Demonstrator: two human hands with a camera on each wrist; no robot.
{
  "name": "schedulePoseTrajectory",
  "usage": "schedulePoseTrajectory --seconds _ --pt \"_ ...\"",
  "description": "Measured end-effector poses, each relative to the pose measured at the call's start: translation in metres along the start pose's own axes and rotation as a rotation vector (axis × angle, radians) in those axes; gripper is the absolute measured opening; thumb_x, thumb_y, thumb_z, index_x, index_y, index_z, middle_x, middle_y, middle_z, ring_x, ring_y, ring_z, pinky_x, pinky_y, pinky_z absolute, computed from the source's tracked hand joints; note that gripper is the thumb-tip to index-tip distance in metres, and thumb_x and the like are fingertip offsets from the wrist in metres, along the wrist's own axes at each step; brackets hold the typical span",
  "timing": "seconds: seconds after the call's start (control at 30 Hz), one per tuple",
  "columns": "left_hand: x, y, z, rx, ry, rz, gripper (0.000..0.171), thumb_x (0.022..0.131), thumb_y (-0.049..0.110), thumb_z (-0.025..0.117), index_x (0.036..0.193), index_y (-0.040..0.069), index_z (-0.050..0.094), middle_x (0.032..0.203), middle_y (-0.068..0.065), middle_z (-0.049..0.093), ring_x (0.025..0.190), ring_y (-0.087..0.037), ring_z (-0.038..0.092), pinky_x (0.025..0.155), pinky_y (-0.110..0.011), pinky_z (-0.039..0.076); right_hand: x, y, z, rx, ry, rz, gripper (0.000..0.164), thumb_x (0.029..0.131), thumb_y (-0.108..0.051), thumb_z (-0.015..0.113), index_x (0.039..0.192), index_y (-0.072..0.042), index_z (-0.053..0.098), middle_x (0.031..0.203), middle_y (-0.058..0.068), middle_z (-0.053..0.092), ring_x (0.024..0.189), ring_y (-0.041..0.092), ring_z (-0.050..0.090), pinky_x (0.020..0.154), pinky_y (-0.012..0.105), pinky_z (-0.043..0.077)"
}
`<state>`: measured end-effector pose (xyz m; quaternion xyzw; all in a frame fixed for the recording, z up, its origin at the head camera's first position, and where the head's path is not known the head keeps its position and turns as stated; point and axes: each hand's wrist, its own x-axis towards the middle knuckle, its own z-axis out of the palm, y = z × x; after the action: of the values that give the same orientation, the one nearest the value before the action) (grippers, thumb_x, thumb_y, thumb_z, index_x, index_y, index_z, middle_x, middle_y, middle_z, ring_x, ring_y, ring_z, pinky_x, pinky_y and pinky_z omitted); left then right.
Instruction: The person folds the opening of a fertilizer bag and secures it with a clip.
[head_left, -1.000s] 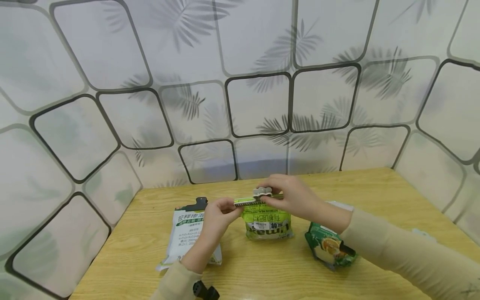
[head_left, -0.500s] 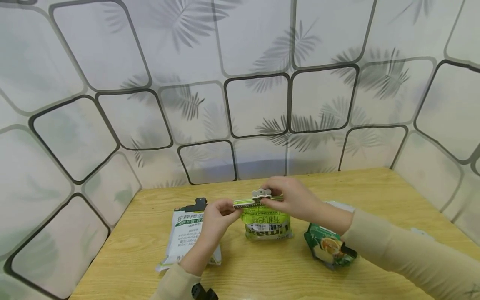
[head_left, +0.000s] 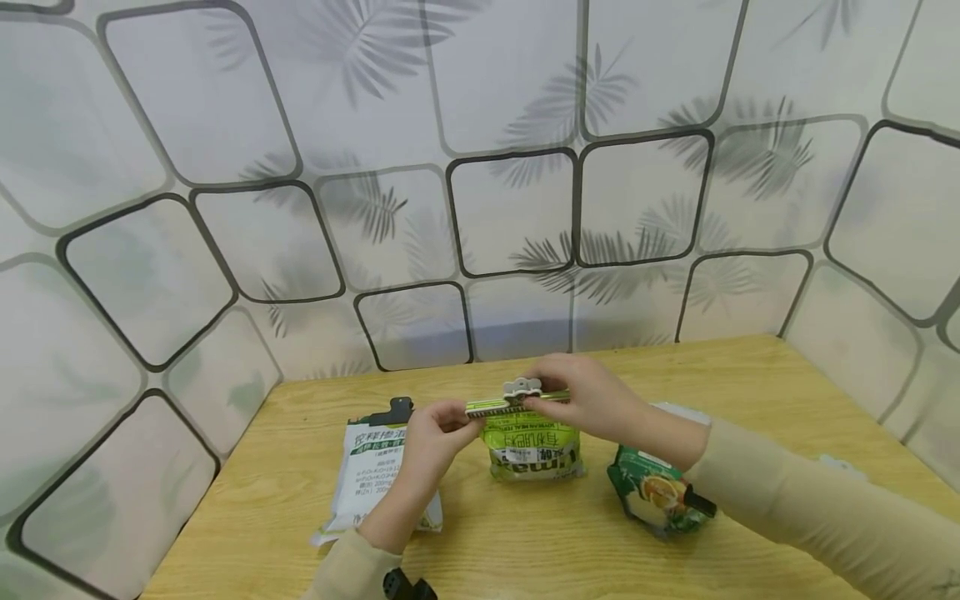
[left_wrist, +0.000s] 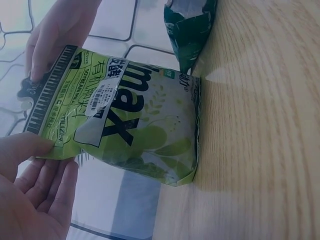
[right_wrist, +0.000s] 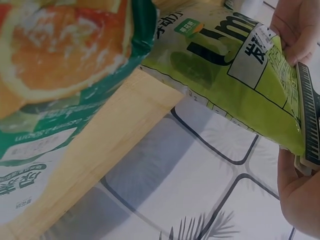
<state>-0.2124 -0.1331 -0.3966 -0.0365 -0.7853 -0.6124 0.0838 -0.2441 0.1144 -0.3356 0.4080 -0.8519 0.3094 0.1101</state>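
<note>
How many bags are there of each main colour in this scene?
Mostly white bag: 1
Lime-green bag: 1
Dark-green bag, partly behind the right arm in the head view: 1
Total: 3 bags

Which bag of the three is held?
The middle lime green bag: left hand pinches its top corner, right hand the clip there. Neither grips the white bag or dark green bag.

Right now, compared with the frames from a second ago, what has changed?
Very little: the right hand sits slightly farther right against the handle of the clip on the lime-green bag. Nothing was visibly taken hold of or let go. The left hand still pinches the bag's top corner, the right still holds the clip, and the white bag and dark green bag stay put.
</note>
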Motion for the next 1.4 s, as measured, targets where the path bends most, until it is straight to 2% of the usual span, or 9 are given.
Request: schedulePoseTrajectory --seconds 0.27,0.43,0.87,1.17,1.4 --pt "-0.001 -0.001 -0.001 0.013 -0.003 -0.006 0.012 0.092 0.005 0.079 0.102 -0.001 0.081 0.087 -0.006 0.075 0.081 -0.010 0.070 0.079 -0.030 0.060 -0.005 0.005 0.001 -0.025 0.008 0.037 0.014 0.098 -0.019 0.079 0.111 -0.013 0.077 0.105 -0.001 0.078 0.097 0.016 0.076 0.086 0.035 0.065" --pt "-0.001 -0.001 -0.001 0.012 -0.003 -0.013 0.012 0.093 0.006 0.079 0.103 -0.001 0.081 0.088 -0.005 0.075 0.082 -0.010 0.069 0.080 -0.030 0.060 -0.009 0.009 0.001 -0.056 0.040 0.039 0.009 0.097 -0.020 0.080 0.106 -0.017 0.077 0.102 -0.004 0.077 0.095 0.016 0.074 0.084 0.039 0.064" --pt "-0.001 -0.001 0.000 -0.003 -0.001 -0.006 0.012 0.092 0.005 0.080 0.102 -0.002 0.081 0.085 -0.001 0.075 0.080 -0.008 0.069 0.079 -0.027 0.060 -0.015 0.015 0.001 -0.054 0.036 0.047 0.017 0.100 -0.020 0.076 0.114 -0.012 0.079 0.111 0.002 0.081 0.103 0.021 0.077 0.091 0.044 0.064" --pt "0.000 -0.003 0.000 0.001 0.008 -0.021 0.011 0.092 0.004 0.080 0.102 -0.001 0.081 0.085 -0.002 0.075 0.080 -0.009 0.069 0.079 -0.028 0.061 -0.020 0.016 0.000 -0.061 0.032 0.055 0.018 0.101 -0.024 0.075 0.116 -0.015 0.079 0.112 0.000 0.080 0.104 0.021 0.075 0.088 0.042 0.063" --pt "0.002 -0.004 0.001 0.005 0.012 -0.024 0.012 0.092 0.004 0.080 0.102 -0.002 0.081 0.085 -0.003 0.075 0.080 -0.009 0.070 0.079 -0.028 0.061 -0.024 0.018 -0.002 -0.058 0.025 0.085 0.018 0.101 -0.023 0.076 0.116 -0.016 0.078 0.112 0.000 0.080 0.100 0.019 0.074 0.077 0.030 0.058"
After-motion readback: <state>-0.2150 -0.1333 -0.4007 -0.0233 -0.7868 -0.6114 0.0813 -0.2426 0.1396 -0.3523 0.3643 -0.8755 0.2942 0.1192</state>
